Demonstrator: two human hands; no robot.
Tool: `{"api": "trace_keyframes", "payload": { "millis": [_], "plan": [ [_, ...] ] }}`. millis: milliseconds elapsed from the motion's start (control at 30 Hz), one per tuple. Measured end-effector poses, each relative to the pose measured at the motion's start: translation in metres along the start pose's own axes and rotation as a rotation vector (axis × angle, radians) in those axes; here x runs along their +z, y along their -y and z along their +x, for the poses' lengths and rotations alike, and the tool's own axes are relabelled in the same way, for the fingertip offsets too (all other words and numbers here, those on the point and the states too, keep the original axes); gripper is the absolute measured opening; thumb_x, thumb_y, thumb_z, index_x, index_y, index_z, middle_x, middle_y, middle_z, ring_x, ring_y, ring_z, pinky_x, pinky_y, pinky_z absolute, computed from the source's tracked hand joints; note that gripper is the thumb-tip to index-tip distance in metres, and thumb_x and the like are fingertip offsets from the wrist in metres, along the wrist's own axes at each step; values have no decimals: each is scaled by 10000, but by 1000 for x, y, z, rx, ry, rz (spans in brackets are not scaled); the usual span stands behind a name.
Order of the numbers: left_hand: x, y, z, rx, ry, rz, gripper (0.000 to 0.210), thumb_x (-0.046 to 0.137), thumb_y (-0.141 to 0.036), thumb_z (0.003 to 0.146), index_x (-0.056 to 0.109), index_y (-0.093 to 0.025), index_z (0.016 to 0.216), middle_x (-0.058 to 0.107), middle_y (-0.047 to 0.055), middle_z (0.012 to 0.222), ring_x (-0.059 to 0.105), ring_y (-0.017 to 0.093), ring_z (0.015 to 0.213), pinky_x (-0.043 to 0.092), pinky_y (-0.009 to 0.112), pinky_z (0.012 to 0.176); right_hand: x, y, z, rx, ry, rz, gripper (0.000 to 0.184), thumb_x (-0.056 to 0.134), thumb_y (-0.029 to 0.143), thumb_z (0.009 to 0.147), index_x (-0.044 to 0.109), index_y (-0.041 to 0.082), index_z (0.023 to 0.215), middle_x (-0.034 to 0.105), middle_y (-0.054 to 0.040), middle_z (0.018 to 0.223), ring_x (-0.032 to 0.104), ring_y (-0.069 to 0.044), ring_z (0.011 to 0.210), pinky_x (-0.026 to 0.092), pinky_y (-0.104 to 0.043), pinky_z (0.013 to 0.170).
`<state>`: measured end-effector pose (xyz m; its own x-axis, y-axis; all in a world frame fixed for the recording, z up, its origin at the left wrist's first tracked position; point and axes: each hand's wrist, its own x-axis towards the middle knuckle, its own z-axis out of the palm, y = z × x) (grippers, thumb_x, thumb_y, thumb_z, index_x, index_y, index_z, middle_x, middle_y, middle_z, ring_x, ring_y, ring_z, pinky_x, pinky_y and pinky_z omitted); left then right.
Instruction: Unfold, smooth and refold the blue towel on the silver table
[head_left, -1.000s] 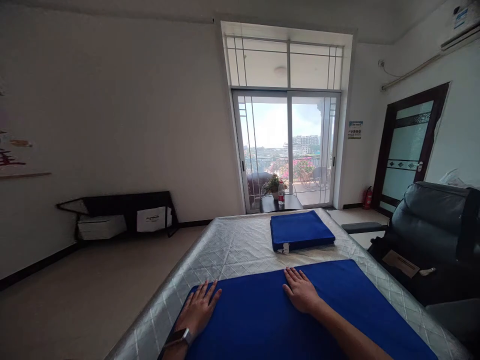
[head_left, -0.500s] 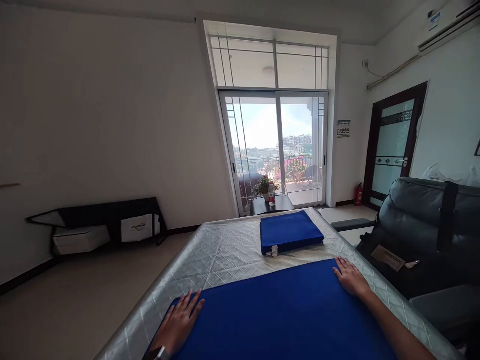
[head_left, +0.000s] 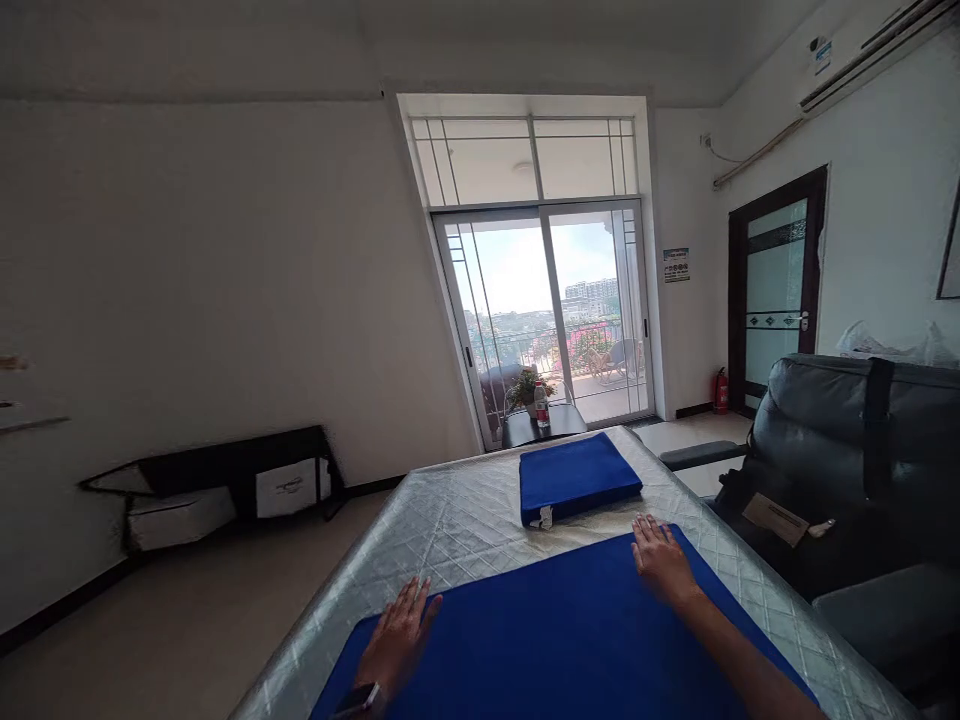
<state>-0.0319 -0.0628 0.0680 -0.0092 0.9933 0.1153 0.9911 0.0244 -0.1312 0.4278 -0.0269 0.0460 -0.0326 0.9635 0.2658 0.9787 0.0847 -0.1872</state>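
A blue cloth [head_left: 555, 640] lies spread flat over the near part of a table with a silvery quilted cover [head_left: 442, 530]. Near the cloth's far left corner rests my left hand [head_left: 397, 630], fingers stretched out, a watch on its wrist. My right hand [head_left: 664, 562] is by the far right corner, its fingers reaching to the cloth's far edge, palm down and open. Just beyond the cloth sits a folded blue cloth [head_left: 581, 477] with a white tag at its front edge. The near part of the spread cloth runs out of view.
Behind the table's far end stands a small dark table [head_left: 562, 425] with a bottle [head_left: 541, 405] and a potted plant [head_left: 529, 388]. To the right is a black armchair [head_left: 825, 430]. A low black rack [head_left: 247, 465] with white boxes stands along the left wall.
Both hands have moved inward over the spread cloth, the left to the right and the right to the left. The head view has tilted slightly; the folded cloth stays in place.
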Motion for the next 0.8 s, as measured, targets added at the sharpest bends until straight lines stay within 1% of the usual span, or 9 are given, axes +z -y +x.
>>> {"api": "trace_keyframes", "payload": {
  "millis": [67, 167, 233, 300, 433, 533, 633, 700, 800],
  "plan": [
    [-10, -44, 3, 89, -13, -166, 688, 148, -513, 1003, 348, -157, 1556, 368, 123, 1631, 277, 242, 1523, 279, 417, 1242, 1, 49, -2, -151, 30, 110, 594, 258, 357, 1004, 407, 161, 1544, 360, -83, 1620, 245, -231, 1524, 168, -435, 1252],
    [-13, -110, 6, 257, 6, -314, 729, 161, -531, 991, 336, -105, 1557, 331, 158, 1645, 235, 256, 1538, 228, 416, 1264, 15, 118, -6, -286, 126, 233, 608, 257, 396, 1011, 381, 155, 1555, 339, -85, 1630, 241, -231, 1525, 176, -429, 1253],
    [-5, -140, 9, 301, 40, -349, 724, 135, -501, 990, 327, -95, 1559, 335, 172, 1643, 221, 254, 1541, 222, 412, 1263, 29, 147, -7, -347, 188, 260, 608, 258, 368, 1007, 356, 148, 1565, 317, -86, 1638, 226, -225, 1530, 171, -426, 1256],
    [7, -154, 12, 310, 74, -359, 730, 105, -499, 986, 308, -103, 1565, 340, 178, 1641, 221, 262, 1541, 223, 432, 1260, 41, 161, -9, -384, 224, 255, 617, 261, 339, 999, 319, 132, 1577, 284, -92, 1650, 204, -226, 1536, 161, -434, 1260],
    [26, -155, 16, 346, 76, -361, 743, 107, -522, 980, 277, -113, 1576, 326, 175, 1647, 200, 280, 1545, 195, 466, 1267, 52, 162, -11, -395, 227, 225, 633, 267, 350, 998, 280, 120, 1588, 242, -98, 1662, 170, -234, 1544, 146, -457, 1264],
    [27, -153, 17, 346, 67, -363, 717, 159, -488, 983, 269, -99, 1575, 323, 184, 1649, 184, 284, 1546, 189, 442, 1270, 50, 161, -11, -401, 238, 222, 631, 262, 369, 1002, 284, 134, 1588, 248, -91, 1662, 170, -225, 1545, 132, -459, 1264],
    [25, -144, 17, 351, 79, -328, 659, 236, -432, 982, 255, -167, 1585, 312, 149, 1656, 193, 282, 1543, 198, 469, 1264, 47, 158, -9, -324, 251, 218, 632, 242, 391, 1008, 287, 141, 1587, 258, -89, 1659, 181, -219, 1542, 118, -462, 1262],
    [26, -127, 17, 332, 87, -273, 624, 265, -398, 986, 253, -227, 1586, 298, 114, 1661, 212, 272, 1540, 214, 495, 1256, 44, 149, -7, -255, 255, 211, 640, 234, 424, 1012, 281, 153, 1590, 261, -81, 1658, 182, -214, 1542, 116, -461, 1259],
    [34, -78, 14, 256, 42, -155, 576, 312, -317, 989, 306, -286, 1564, 346, 82, 1644, 286, 245, 1522, 257, 487, 1241, 35, 113, -4, -175, 258, 165, 638, 229, 445, 1011, 281, 187, 1593, 263, -57, 1659, 181, -211, 1542, 112, -466, 1254]
  ]
}}
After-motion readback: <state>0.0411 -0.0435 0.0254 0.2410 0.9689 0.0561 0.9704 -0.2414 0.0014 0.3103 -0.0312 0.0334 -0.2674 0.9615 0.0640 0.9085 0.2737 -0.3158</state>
